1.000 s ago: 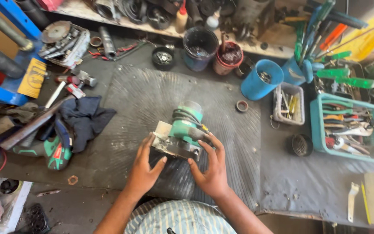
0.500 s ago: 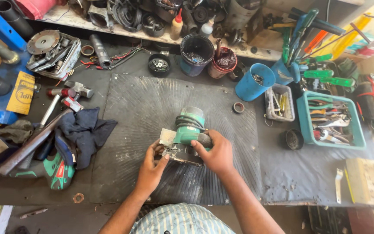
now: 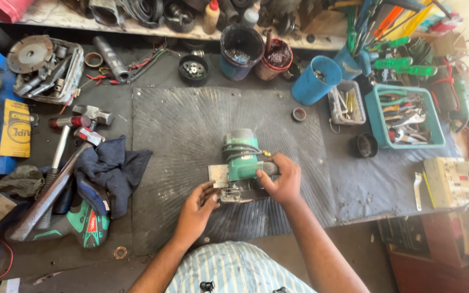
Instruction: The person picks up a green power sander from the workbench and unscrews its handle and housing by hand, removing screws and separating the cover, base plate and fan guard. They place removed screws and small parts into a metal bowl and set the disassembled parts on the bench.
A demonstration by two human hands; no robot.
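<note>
Green power tool [image 3: 241,163] sits between both hands, right hand [image 3: 283,180] gripping, left hand [image 3: 197,206] pinching.

A dark workbench [image 3: 354,190] carries a ribbed mat [image 3: 191,130] at its middle; a cluttered shelf [image 3: 153,30] runs along its far edge, sunlit at right.

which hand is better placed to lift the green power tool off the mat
Right, probably. The right hand already wraps the green power tool at its side, near the body. The left hand only touches the lower edge by the metal base with its fingertips.
</note>
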